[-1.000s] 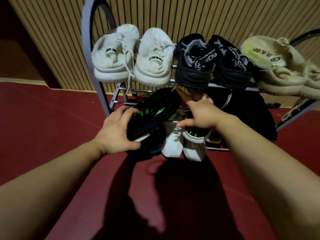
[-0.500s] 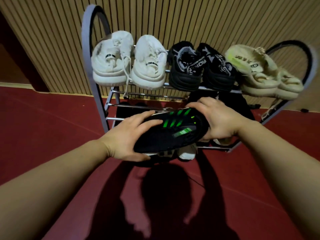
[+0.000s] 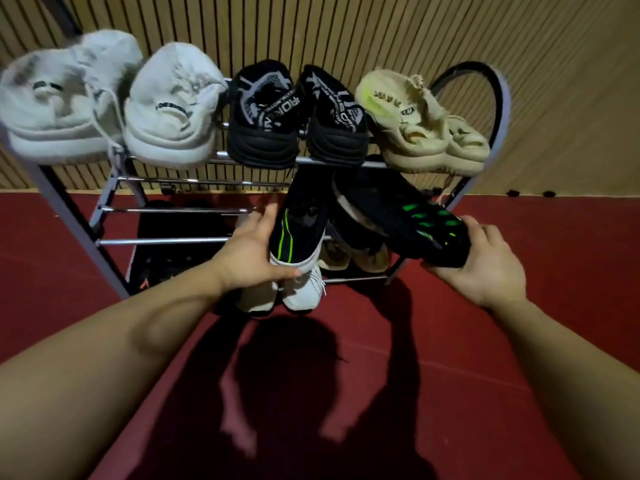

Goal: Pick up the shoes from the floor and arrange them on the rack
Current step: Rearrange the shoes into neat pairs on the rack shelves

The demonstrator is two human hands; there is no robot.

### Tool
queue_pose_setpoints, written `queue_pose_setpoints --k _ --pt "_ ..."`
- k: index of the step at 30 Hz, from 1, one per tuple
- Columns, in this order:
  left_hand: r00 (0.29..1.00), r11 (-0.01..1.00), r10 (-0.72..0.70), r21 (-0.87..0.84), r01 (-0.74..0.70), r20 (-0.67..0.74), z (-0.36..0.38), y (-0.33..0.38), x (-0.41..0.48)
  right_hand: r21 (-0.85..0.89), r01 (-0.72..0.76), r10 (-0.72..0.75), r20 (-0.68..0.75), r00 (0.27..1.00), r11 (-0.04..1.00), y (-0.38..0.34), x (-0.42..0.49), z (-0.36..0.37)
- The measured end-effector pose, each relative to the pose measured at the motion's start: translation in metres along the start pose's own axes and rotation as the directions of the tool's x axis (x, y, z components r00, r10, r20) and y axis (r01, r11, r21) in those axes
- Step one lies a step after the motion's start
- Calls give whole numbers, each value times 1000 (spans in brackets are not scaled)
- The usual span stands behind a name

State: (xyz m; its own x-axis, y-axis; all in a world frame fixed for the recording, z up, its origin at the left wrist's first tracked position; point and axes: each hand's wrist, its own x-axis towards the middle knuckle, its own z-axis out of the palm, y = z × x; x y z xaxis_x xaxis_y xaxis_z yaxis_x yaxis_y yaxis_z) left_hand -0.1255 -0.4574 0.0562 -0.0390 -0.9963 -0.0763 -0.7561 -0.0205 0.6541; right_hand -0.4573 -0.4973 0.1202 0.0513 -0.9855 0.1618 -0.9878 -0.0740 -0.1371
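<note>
Currently gripping one black shoe per hand. Left hand (image 3: pixel 254 252) wrapped round the heel of the black shoe with the green line (image 3: pixel 298 230), thumb under its white sole. Right hand (image 3: pixel 485 268) curled round one end of the black shoe with green stripes (image 3: pixel 412 216).

Holding both at the middle tier of the rack (image 3: pixel 166 241), toes pointed in under the top shelf. Cannot tell whether either is resting on the bars yet.

Risks:
- Could slip between the thin bars if let go too early, dropping onto the white shoes (image 3: pixel 301 292) and tan shoes (image 3: pixel 349 259) below.
- Could bump the black pair (image 3: pixel 263 123) overhanging the top rail and knock one off.
- Likely to roll sideways too, given the tilt of the striped one.

Writing:
- White strap lettering on the black pair, only partly readable, maybe "FOR".
- Dark heel tabs on the white pair (image 3: pixel 173 119), too blurred.
- Dark print on the beige pair (image 3: pixel 419 133), looks like "ARK", unsure.
</note>
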Motion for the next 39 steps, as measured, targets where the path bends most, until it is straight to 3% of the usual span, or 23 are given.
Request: queue_pose_setpoints --k 5,11,15,17,20,22,24,28,33,39 --pt "999 997 -26 -74 25 -20 19 17 18 66 -303 300 51 953 951 -42 22 19" --pt "998 992 -65 -108 63 -16 27 22 23 11 -304 273 405 873 953 -79 29 40" --pt "997 992 -73 -108 70 -25 33 25 22 174 -309 190 489 851 935 -61 36 22" --pt "993 993 -77 -98 68 -91 36 29 23 243 -300 181 416 891 922 -60 31 19" --pt "984 992 -77 -114 60 -159 42 33 23 282 -253 203 193 960 925 -74 23 26" --pt "982 988 -85 -142 62 -168 43 33 22 411 -270 242 120 963 870 -86 27 30" --pt "982 987 -89 -149 64 -168 41 32 22 425 -267 226 145 963 865 -96 29 37" --pt "984 992 -109 -86 97 -142 37 34 22 224 -162 96 277 956 961 -96 21 51" --pt "978 990 -135 -68 126 -157 39 38 26 360 -87 -5 247 969 929 -81 21 50" --pt "957 983 -131 -161 91 -258 38 34 22 546 -37 -32 117 993 837 -89 11 54"
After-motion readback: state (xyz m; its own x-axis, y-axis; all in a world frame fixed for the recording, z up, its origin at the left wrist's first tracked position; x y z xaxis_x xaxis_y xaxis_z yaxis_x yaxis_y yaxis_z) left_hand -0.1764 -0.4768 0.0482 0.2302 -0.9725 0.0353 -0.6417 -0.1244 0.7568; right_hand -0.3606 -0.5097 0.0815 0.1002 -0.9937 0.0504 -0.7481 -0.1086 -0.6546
